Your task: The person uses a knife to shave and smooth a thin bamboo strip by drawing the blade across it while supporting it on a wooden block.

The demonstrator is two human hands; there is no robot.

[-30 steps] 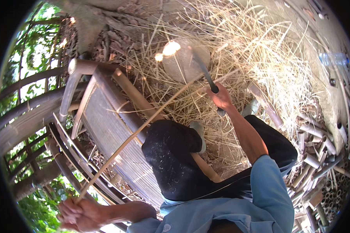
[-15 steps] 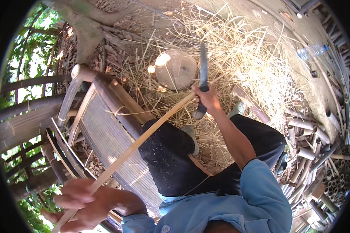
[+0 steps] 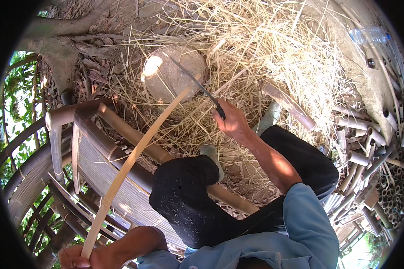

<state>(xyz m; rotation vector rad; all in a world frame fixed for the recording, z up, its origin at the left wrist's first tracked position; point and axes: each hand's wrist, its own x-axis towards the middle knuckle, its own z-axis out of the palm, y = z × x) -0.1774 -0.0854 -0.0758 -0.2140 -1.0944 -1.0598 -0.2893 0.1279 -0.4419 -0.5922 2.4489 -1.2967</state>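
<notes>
A long, pale split-bamboo strip runs slantwise from the lower left up to the round flat-topped block on the ground. My left hand is closed around its near end, by the lower edge. In my right hand is a long-bladed knife, held by its dark handle. The blade points away and to the left, crossing by the strip's far end over the block. Whether blade and strip touch, I cannot tell.
A bamboo bench stands at my left. Pale shavings heap around the block. A bamboo piece lies right of my feet. Cut bamboo tubes are stacked at far right, below a plastic bottle. Tree roots spread at far left.
The knife has swung from pointing straight away to pointing left over the block. The strip's far end is now apart from my right hand. My left hand's blurred, looser fingers have closed around the strip.
</notes>
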